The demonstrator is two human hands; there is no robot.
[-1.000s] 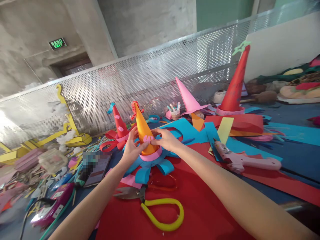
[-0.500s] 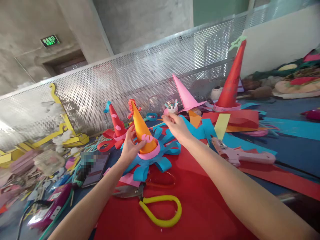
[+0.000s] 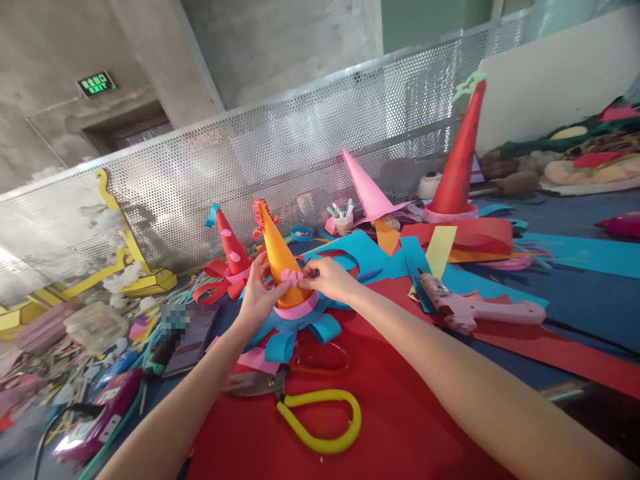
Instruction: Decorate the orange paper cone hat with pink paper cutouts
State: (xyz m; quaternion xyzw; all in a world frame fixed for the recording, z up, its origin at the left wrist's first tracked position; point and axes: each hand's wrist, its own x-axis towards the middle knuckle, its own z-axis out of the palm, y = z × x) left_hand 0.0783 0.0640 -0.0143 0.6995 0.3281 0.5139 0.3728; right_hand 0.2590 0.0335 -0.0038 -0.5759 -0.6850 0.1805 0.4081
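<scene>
Head view: both hands meet on an orange paper cone hat (image 3: 278, 257) standing on a red paper sheet (image 3: 400, 413). The left hand (image 3: 259, 293) grips its side; the right hand (image 3: 327, 279) pinches a pink paper cutout (image 3: 291, 275) against it. Yellow-handled scissors (image 3: 300, 410) lie nearby.

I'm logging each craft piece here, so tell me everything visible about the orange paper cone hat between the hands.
The orange paper cone hat stands upright, leaning slightly, on the red paper sheet. A red frilled strip trims its tip, a pink band rings its base, and blue paper loops fan out around it. A small pink cutout sits on its side. The left hand grips its left flank; the right hand pinches at the cutout.
</scene>
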